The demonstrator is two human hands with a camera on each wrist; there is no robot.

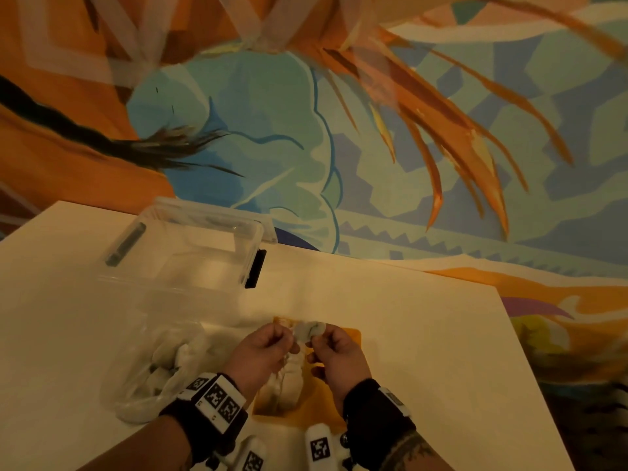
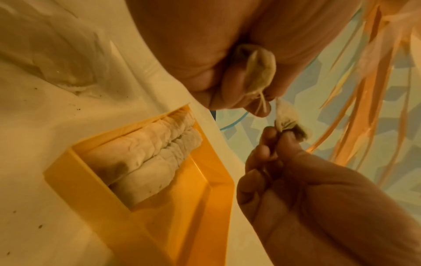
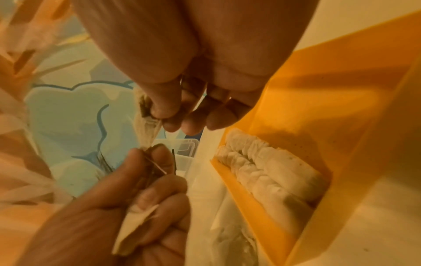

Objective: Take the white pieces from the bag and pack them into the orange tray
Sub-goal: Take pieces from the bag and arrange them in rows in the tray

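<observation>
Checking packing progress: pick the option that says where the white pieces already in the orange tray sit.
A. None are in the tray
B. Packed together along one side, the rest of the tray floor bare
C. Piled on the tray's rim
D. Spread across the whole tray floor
B: in the left wrist view the white pieces are packed side by side against one wall of the orange tray, leaving its other side bare.

No legible txt; only coded square markers on wrist bands (image 1: 217,401).

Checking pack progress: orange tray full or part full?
Part full. White pieces fill one side of the tray; the other side shows bare orange floor.
</observation>
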